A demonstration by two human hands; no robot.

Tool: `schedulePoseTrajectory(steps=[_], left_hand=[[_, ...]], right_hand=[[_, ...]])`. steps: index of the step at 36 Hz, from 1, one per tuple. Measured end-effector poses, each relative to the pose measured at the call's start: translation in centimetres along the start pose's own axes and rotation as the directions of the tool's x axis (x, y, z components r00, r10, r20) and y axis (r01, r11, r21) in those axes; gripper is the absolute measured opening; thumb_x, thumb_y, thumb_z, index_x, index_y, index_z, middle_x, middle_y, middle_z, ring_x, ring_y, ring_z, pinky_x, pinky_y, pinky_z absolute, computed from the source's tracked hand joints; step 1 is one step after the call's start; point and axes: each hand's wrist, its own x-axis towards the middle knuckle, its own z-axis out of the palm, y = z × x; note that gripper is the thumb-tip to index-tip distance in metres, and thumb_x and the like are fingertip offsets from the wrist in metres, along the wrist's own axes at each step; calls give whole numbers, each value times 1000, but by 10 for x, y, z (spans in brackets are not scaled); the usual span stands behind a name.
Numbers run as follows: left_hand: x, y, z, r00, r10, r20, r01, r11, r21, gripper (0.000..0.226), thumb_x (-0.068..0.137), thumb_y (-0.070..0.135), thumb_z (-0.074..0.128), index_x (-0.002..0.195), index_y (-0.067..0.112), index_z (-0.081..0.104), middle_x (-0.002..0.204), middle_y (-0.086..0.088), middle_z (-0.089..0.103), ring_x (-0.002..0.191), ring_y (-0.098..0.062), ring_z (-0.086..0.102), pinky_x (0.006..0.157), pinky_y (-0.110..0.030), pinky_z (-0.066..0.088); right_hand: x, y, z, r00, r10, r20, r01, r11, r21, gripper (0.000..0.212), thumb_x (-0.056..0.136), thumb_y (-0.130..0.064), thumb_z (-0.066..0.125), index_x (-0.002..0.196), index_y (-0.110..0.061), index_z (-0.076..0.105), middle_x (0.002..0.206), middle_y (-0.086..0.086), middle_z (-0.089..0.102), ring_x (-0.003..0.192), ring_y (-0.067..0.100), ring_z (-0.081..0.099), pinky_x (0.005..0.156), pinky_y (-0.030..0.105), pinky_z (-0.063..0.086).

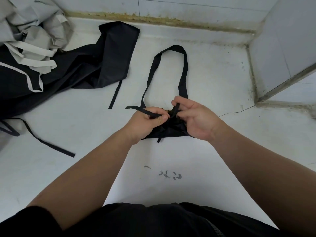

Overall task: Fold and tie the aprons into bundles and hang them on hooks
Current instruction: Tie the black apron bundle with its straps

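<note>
Grimy white surface (213,79), tiled walls (282,40), apron (171,130)

Black top (153,221), short black sleeve (25,219), bare forearms (89,168).

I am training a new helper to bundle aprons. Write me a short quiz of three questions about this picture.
1. True or false: the neck loop of the black bundle lies on the white surface, on the far side from the person.
2. What do the left hand and the right hand each pinch? A. a black strap B. a grey strap C. nothing
3. Fill the gap: the loose aprons lie in a pile to the ____ of the hands.
Key: 1 true; 2 A; 3 left.
</note>
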Motion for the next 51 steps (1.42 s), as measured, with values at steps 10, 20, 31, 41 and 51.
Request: schedulePoseTrajectory(steps=[10,20,31,41,51], left_hand=[[-13,-12,14,967,150,-207,-109,974,198,25,94,9,57,76,27,59,84,12,59,76,8,52,69,-4,38],[-23,-21,16,902,200,-383,-58,935,350,15,96,13,53,83,20,58,79,16,56,75,3,51,63,-3,36],[-27,-12,13,933,26,-359,61,972,228,19,101,18,42,85,25,50,85,13,66,87,0,62,75,-17,45],[-21,-9,13,986,-7,-166,87,873,481,12,102,22,39,94,18,47,81,14,63,96,-16,61,82,-28,44],[-26,-13,12,985,28,-172,42,920,391,13,101,20,42,92,17,50,86,9,67,84,4,60,75,-15,44]], right_hand=[[-3,4,2,916,-129,-379,129,991,-27,37,83,10,55,65,-21,46,60,-6,44,62,13,46,79,37,42],[-17,15,-4,922,-379,-82,71,373,-925,12,91,-30,61,89,-19,60,63,-14,42,58,3,39,55,14,29],[-17,9,-6,983,-181,-34,28,330,-944,17,92,-18,59,104,-10,68,61,-9,48,56,5,45,52,8,35],[4,30,-6,967,-244,72,57,-69,-996,29,93,-35,58,105,-9,64,107,9,54,101,26,53,82,33,42],[10,27,-12,962,-265,59,106,167,-980,26,95,-31,53,112,-14,62,68,-16,41,76,13,45,63,20,35]])
